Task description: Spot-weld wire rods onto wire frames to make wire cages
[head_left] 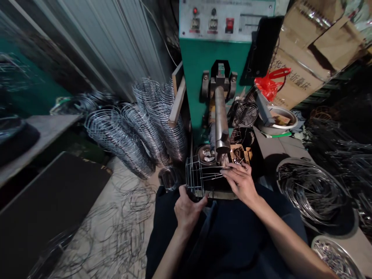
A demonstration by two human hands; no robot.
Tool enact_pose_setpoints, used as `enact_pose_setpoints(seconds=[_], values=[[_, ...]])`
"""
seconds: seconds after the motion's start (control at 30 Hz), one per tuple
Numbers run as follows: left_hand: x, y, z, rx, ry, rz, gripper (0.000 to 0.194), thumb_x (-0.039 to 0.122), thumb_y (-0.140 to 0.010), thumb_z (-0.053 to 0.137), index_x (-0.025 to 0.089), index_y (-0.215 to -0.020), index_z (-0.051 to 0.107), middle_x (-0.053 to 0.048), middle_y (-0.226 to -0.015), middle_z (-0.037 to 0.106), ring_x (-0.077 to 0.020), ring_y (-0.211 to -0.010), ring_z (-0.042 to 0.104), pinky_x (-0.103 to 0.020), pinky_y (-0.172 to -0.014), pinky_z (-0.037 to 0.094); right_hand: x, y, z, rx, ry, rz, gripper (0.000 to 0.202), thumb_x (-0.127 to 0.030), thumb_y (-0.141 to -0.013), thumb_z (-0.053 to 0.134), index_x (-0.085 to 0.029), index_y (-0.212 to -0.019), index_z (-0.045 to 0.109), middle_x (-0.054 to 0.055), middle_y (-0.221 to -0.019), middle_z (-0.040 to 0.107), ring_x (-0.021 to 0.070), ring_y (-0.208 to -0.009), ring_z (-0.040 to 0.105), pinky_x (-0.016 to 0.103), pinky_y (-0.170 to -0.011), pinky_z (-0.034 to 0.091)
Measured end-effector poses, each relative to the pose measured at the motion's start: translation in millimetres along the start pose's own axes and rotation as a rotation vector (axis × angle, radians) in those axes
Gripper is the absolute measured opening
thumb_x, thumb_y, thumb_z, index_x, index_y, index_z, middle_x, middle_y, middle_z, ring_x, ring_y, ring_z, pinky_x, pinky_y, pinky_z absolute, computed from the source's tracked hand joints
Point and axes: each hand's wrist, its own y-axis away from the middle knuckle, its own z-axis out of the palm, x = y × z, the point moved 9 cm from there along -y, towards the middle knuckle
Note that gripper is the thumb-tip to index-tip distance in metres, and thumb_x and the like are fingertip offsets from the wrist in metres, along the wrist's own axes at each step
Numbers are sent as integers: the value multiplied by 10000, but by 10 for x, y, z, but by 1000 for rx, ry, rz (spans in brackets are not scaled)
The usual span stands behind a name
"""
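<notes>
The frame (194, 176), a small grid of wire, is above the front edge of the person's lap, just short of the machine's bar (221, 116) and a little to its left. The left hand (187, 205) holds its near edge, fingers closed around the lower corner. Thin wires (212, 175) run rightward from the frame to the right hand (240, 182), whose fingers are narrow and pinch the ends; whether these wires are joined to the frame I cannot tell.

Behind the hands, under the bar, is a small box (236, 153) with bits in it. The bar juts from a green machine (199, 77) with a red switch (229, 25) on its top panel. A phone (266, 46) stands at the machine's right side, near a red bag (266, 87) and a bowl (281, 120).

Left of the machine, tall stacks of wire rings (116, 135) lean together; loose wire shapes (116, 228) litter the floor. At right lie a basin (353, 221) of wire and, nearer, a dish (314, 242) of small metal pieces. A carton (308, 58) fills the upper right.
</notes>
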Motion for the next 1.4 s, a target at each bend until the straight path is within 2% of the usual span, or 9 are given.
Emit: enact_pose_setpoints(seconds=[0.47, 0.63, 0.77, 0.87, 1.0, 1.17, 1.4], values=[[-43, -161, -113, 57, 38, -1, 614, 603, -680, 719, 229, -1099, 471, -31, -796, 694, -280, -769, 706, -289, -614, 415, 14, -133, 143, 64, 27, -36, 182, -172, -991, 567, -258, -1091, 693, 21, -972, 754, 227, -1134, 614, 430, -1003, 248], [20, -166, -128, 64, 56, 1, 577, 582, -677, 715, 232, -1070, 480, -2, -761, 692, -248, -718, 698, -280, -597, 402, 25, -164, 147, 98, 44, -14, 170, -176, -989, 571, -255, -1069, 699, 24, -992, 752, 224, -1114, 629, 417, -992, 257], [9, -147, -134, 60, 55, -11, 620, 606, -661, 723, 233, -1091, 477, -8, -774, 697, -248, -718, 697, -286, -600, 412, 63, -160, 123, 100, 38, 53, 106, -257, -999, 573, -219, -973, 669, 32, -980, 742, 235, -1073, 652, 414, -1002, 273], [26, -201, -163, 48, 1, -6, 642, 624, -664, 720, 236, -1112, 475, -38, -827, 707, -278, -785, 706, -299, -620, 422, 137, -164, 80, 112, 12, 116, 188, -324, -1002, 565, -204, -866, 614, 40, -955, 720, 223, -954, 671, 406, -990, 319], [98, -336, -189, 5, -22, 14, 637, 650, -683, 694, 239, -1124, 487, -61, -859, 706, -296, -835, 704, -316, -658, 439, 202, -214, 22, 149, -51, 123, 242, -321, -1009, 521, -212, -800, 575, 31, -820, 671, 208, -801, 637, 395, -933, 412], [153, -438, -208, 12, -31, 34, 644, 649, -691, 684, 236, -1142, 480, -58, -835, 696, -291, -826, 700, -325, -680, 452, 241, -272, -18, 185, -139, 129, 218, -288, -988, 543, -215, -785, 577, 46, -792, 637, 227, -807, 602, 374, -818, 477], [140, -531, -168, 38, -30, 54, 665, 631, -688, 693, 236, -1173, 468, -51, -848, 698, -293, -812, 695, -319, -651, 437, 281, -309, 17, 181, -175, 138, 165, -260, -975, 578, -213, -826, 630, 40, -835, 680, 225, -843, 635, 395, -891, 485]])
